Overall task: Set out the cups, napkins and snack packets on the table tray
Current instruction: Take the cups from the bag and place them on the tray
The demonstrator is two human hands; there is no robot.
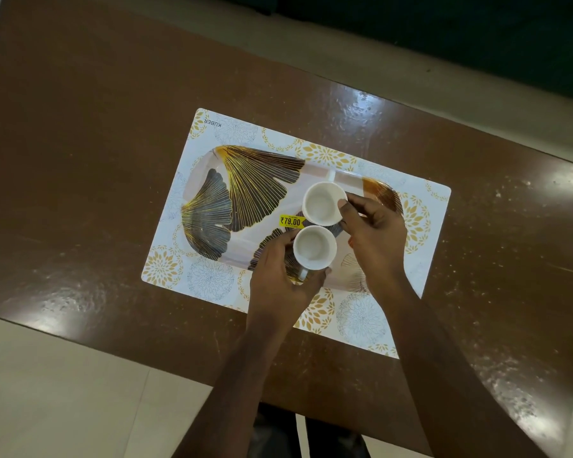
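Two white cups stand on the tray: a far cup [325, 203] and a near cup [315, 247], side by side. There is one tray [239, 190] (leaf-patterned, with one yellow price sticker [292, 221] on it), one placemat [209, 282] under it, and one brown table [96, 127]. Two hands are in view, the left hand [278, 276] and the right hand [376, 233].

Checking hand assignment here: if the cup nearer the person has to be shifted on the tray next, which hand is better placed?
Left, probably. The left hand already wraps the near cup, while the right hand is occupied at the far cup.
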